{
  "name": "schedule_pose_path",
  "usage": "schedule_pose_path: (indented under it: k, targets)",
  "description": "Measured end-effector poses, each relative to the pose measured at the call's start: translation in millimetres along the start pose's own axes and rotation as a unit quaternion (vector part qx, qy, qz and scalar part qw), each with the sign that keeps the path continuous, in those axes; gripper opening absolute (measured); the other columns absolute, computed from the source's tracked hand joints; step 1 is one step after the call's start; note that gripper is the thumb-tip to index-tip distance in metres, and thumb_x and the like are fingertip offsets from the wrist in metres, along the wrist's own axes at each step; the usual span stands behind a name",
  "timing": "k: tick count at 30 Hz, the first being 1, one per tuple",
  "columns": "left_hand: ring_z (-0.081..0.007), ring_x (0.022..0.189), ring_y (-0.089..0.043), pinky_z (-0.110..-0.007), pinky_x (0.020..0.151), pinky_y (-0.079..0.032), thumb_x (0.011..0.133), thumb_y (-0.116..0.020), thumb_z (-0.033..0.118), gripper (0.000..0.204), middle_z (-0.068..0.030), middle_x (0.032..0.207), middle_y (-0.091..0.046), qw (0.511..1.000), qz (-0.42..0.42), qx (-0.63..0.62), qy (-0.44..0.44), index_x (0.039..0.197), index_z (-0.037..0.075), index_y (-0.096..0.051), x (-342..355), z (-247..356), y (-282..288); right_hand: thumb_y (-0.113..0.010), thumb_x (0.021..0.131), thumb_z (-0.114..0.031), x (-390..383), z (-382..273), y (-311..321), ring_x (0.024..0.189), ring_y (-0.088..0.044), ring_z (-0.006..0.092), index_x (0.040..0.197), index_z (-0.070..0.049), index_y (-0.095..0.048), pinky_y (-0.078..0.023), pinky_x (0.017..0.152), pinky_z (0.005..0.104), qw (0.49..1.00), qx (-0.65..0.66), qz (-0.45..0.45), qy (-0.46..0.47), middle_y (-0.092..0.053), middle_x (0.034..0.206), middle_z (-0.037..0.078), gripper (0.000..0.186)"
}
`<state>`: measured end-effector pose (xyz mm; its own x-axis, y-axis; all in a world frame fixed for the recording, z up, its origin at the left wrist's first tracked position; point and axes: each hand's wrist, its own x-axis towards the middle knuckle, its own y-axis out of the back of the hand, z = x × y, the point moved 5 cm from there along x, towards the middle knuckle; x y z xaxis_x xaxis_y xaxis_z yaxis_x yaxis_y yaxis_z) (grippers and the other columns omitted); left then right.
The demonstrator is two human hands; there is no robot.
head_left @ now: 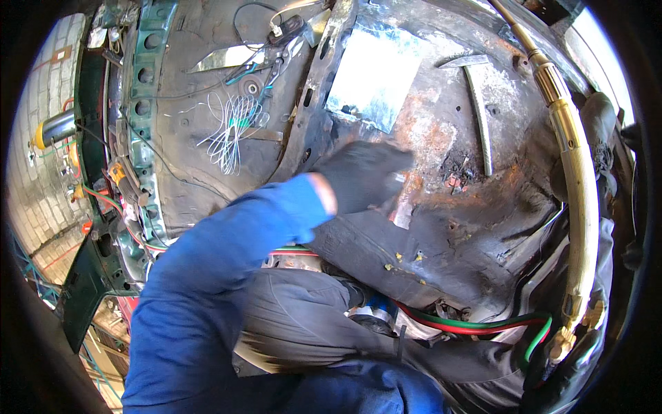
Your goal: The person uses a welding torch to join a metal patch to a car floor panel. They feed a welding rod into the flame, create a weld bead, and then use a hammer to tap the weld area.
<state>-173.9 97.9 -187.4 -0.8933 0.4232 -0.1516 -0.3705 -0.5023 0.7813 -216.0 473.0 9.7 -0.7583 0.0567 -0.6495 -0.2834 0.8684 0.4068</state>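
Note:
My left hand [365, 176], in a black glove with a blue sleeve, hovers over the rusty floor panel [427, 141], fingers curled and blurred by motion. Below its fingers a flat, pale, blade-like piece [402, 214] shows; whether the hand grips it is unclear. Just beyond the fist, a shiny metal sheet [379, 76] lies on the panel. To the right rests a chipping hammer [479, 114], its pointed head at the far end. I cannot make out my right hand. At the right, a brass gas torch [576, 152] stretches lengthwise, no fingers visible around its handle.
Left of a raised metal rib [317, 90] lie a bundle of thin wire [234, 131], snips [283, 65] and a pointed metal offcut [227, 58]. Red and green hoses [476, 328] run past my trousers to the torch. A yellow-and-black tool [124, 183] sits at the left edge.

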Motion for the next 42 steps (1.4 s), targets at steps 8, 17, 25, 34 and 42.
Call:
schedule_pose_path:
  k: [8, 17, 25, 34, 42]
  targets:
    - [-0.0391, 0.104, -0.073, -0.044, 0.093, -0.058, 0.095, -0.072, 0.011, 0.030, -0.0241, 0.116, -0.074, 0.982, 0.037, 0.064, 0.175, 0.123, -0.002, -0.072, -51, 6, 126, -0.064, 0.107, -0.049, 12, -4, -20, 0.088, -0.065, 0.0177, 0.152, 0.002, -0.050, -0.051, 0.070, 0.0268, 1.000, 0.017, -0.024, 0.004, -0.066, 0.121, 0.015, 0.070]
    - [-0.0424, 0.109, -0.070, -0.046, 0.099, -0.055, 0.094, -0.071, 0.008, 0.034, -0.0235, 0.120, -0.073, 0.956, 0.079, 0.097, 0.264, 0.127, -0.003, -0.071, -60, -24, 103, -0.066, 0.107, -0.047, 20, -9, -37, 0.083, -0.065, 0.0167, 0.151, 0.002, -0.052, -0.051, 0.067, 0.0258, 0.999, 0.014, -0.040, 0.004, -0.067, 0.117, 0.014, 0.067]
    - [-0.0422, 0.111, -0.069, -0.047, 0.101, -0.054, 0.093, -0.068, 0.007, 0.037, -0.0235, 0.121, -0.073, 0.964, 0.063, 0.111, 0.232, 0.129, -0.002, -0.070, -63, -53, 101, -0.068, 0.107, -0.044, 25, -19, -44, 0.080, -0.065, 0.0158, 0.150, 0.001, -0.053, -0.051, 0.064, 0.0249, 0.999, 0.005, -0.051, -0.002, -0.068, 0.114, 0.014, 0.064]
    - [-0.0375, 0.106, -0.069, -0.045, 0.096, -0.056, 0.095, -0.074, 0.012, 0.040, -0.0217, 0.120, -0.071, 0.957, 0.037, 0.137, 0.253, 0.133, 0.000, -0.069, -79, -50, 80, -0.066, 0.107, -0.050, 21, -9, -43, 0.086, -0.066, 0.0154, 0.149, 0.001, -0.053, -0.052, 0.068, 0.0244, 0.998, 0.009, -0.024, -0.055, -0.069, 0.114, 0.014, 0.067]
    - [-0.0380, 0.109, -0.069, -0.046, 0.095, -0.056, 0.094, -0.074, 0.011, 0.047, -0.0226, 0.120, -0.069, 0.958, 0.020, 0.171, 0.230, 0.139, 0.002, -0.065, -88, -52, 69, -0.067, 0.108, -0.043, 23, -12, -56, 0.091, -0.068, 0.0161, 0.151, 0.001, -0.050, -0.055, 0.075, 0.0267, 0.994, 0.083, -0.032, -0.062, -0.070, 0.117, 0.014, 0.064]
